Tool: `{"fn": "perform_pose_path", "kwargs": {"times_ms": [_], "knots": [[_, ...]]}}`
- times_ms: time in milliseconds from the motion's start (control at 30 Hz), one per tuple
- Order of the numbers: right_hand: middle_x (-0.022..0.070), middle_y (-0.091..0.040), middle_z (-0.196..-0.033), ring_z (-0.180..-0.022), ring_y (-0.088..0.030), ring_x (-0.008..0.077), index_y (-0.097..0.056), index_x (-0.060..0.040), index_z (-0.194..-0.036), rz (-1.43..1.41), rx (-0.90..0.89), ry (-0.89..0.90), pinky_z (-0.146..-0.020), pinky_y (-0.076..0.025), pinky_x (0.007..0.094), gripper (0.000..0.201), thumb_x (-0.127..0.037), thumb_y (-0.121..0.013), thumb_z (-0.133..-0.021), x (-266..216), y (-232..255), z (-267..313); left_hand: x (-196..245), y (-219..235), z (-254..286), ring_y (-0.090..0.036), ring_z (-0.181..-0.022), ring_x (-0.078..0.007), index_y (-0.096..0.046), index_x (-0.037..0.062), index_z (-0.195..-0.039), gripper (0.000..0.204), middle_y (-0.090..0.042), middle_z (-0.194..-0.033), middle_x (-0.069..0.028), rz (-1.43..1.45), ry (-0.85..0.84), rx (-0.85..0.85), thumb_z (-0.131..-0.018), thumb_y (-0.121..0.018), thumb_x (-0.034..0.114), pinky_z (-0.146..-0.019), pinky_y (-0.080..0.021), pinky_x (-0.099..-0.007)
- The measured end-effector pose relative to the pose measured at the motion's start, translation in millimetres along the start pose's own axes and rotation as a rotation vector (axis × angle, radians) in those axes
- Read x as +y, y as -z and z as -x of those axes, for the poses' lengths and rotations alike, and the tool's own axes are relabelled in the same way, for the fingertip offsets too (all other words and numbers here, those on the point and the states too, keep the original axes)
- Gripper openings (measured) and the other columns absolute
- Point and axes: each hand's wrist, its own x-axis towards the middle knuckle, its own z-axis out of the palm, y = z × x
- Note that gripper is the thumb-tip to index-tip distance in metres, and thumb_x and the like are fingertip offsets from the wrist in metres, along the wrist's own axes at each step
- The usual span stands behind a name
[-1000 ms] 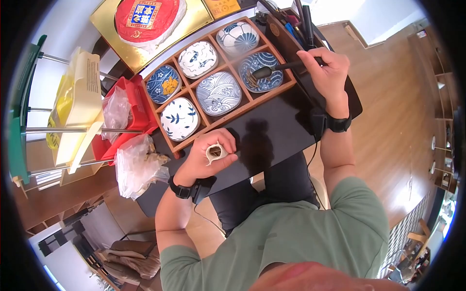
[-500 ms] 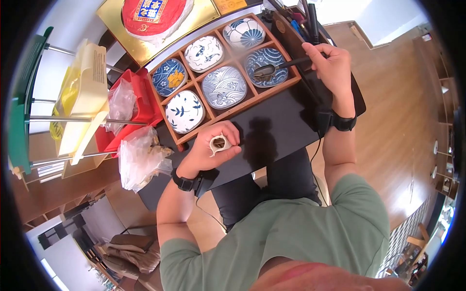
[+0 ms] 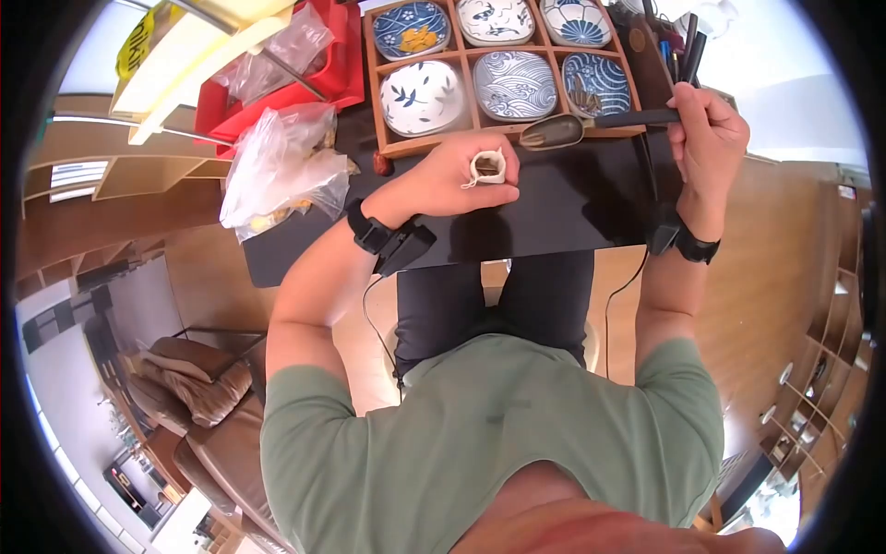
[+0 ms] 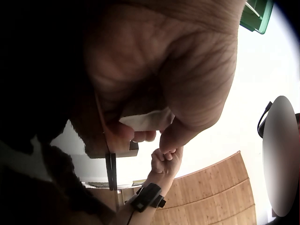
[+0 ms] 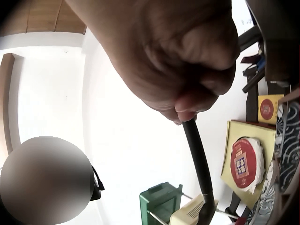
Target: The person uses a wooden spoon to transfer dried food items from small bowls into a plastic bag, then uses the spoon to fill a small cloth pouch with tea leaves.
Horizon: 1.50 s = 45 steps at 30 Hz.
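Observation:
In the head view my left hand [image 3: 448, 180] wraps around a small off-white cloth pouch [image 3: 498, 175], its mouth facing up with brown bits inside. My right hand [image 3: 711, 138] pinches the black handle of a spoon [image 3: 632, 118] near its end. The handle slants down from those fingers in the right wrist view. The spoon's dark bowl is over the front edge of a wooden compartment box [image 3: 417, 145], a short way right of the pouch. Behind it, a dark blue patterned dish [image 3: 620, 76] contains brown stick-like pieces.
Other patterned dishes fill the box, including a blue one [image 3: 388, 39] with orange-yellow pieces. Left of it stand a red bin [image 3: 346, 65] and a clear plastic bag [image 3: 277, 166]. A reddish-brown date-like thing [image 3: 382, 164] lies by the box corner. Pens stand in a holder [image 3: 641, 55] at right.
The spoon has come out from the dark blue dish, leftward and toward me, closer to the pouch. The head view has tilted down, so the box appears higher. The left hand still holds the pouch.

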Motion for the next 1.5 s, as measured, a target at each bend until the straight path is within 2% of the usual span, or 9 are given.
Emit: {"fn": "perform_pose_path", "kwargs": {"times_ms": [233,300,333,400,500,867,1000,1200,1500], "knots": [[-0.0014,-0.062,-0.06,-0.049,-0.05,0.0028,-0.076,-0.0009,-0.085,0.198,-0.198,0.372,-0.045,-0.033,0.0202,0.011,-0.01,-0.078,-0.09,-22,-21,11,7,-3,1,-0.056,-0.078,-0.0061,-0.063,0.0056,-0.091,0.015,-0.062,-0.085,0.0021,0.062,0.045,0.04,-0.086,-0.077,0.006,-0.069,-0.046,-0.0247],[0.0043,-0.064,-0.062,-0.052,-0.055,0.0066,-0.074,-0.0003,-0.083,0.328,-0.279,0.651,-0.047,-0.038,0.0219,0.01,-0.008,-0.08,-0.085,-28,-22,10,3,0,2,-0.057,-0.084,-0.0065,-0.063,0.0061,-0.097,0.019,-0.063,-0.092,0.0021,-0.002,0.058,-0.014,-0.084,-0.076,0.002,-0.075,-0.046,-0.0241],[0.0043,-0.064,-0.062,-0.052,-0.055,0.0066,-0.074,-0.0003,-0.083,0.329,-0.282,0.655,-0.047,-0.038,0.0219,0.01,-0.008,-0.08,-0.085,-31,-23,9,2,0,2,-0.057,-0.084,-0.0065,-0.063,0.0061,-0.097,0.019,-0.063,-0.092,0.0021,-0.002,0.055,-0.01,-0.084,-0.076,0.002,-0.075,-0.046,-0.0241],[0.0081,-0.066,-0.064,-0.054,-0.058,0.0106,-0.073,-0.0003,-0.081,0.33,-0.344,0.933,-0.049,-0.042,0.0235,0.011,-0.006,-0.082,-0.081,-36,-23,9,2,-2,1,-0.056,-0.078,-0.0063,-0.064,0.0059,-0.09,0.014,-0.062,-0.085,0.0013,0.003,0.032,0.032,-0.086,-0.077,0.008,-0.069,-0.046,-0.0254],[0.0084,-0.066,-0.065,-0.054,-0.058,0.0114,-0.071,0.0014,-0.079,0.274,-0.324,1.077,-0.048,-0.043,0.0243,0.012,-0.003,-0.081,-0.08,-28,-16,4,1,-1,2,-0.057,-0.079,-0.0071,-0.064,0.0061,-0.089,0.014,-0.063,-0.085,0.0006,-0.057,0.01,0.019,-0.085,-0.077,0.007,-0.07,-0.046,-0.0259],[0.0018,-0.065,-0.067,-0.053,-0.054,0.0048,-0.073,0.0025,-0.08,-0.225,0.288,0.348,-0.047,-0.041,0.0197,0.015,-0.007,-0.076,-0.092,57,27,-36,8,-2,0,-0.058,-0.082,-0.0109,-0.059,0.0052,-0.086,0.016,-0.063,-0.09,-0.0023,0.089,0.012,0.01,-0.085,-0.074,-0.002,-0.073,-0.046,-0.027],[-0.0054,-0.063,-0.067,-0.063,-0.049,0.0009,-0.075,0.0023,-0.081,0.143,0.361,0.533,-0.055,-0.038,0.0185,0.015,-0.009,-0.078,-0.09,75,34,-48,7,-2,-2,-0.058,-0.083,-0.0117,-0.059,0.0051,-0.085,0.018,-0.063,-0.091,-0.0036,0.056,-0.012,-0.002,-0.085,-0.074,-0.004,-0.074,-0.046,-0.0275],[-0.0021,-0.055,-0.056,-0.052,-0.043,0.0032,-0.075,0.0006,-0.081,0.382,0.217,0.599,-0.047,-0.033,0.0217,0.015,-0.012,-0.08,-0.088,80,37,-44,7,-3,-4,-0.059,-0.084,-0.012,-0.06,0.0052,-0.087,0.019,-0.063,-0.091,-0.0032,0.038,-0.016,0.008,-0.083,-0.075,-0.005,-0.075,-0.048,-0.0277],[0.0005,-0.059,-0.054,-0.046,-0.044,0.0063,-0.075,-0.0002,-0.08,0.363,0.175,0.509,-0.045,-0.034,0.0244,0.014,-0.012,-0.081,-0.086,71,34,-37,9,-4,-4,-0.06,-0.083,-0.0129,-0.06,0.0047,-0.086,0.019,-0.063,-0.091,-0.0055,0.042,0.005,-0.003,-0.083,-0.073,-0.008,-0.074,-0.048,-0.0276]]}}
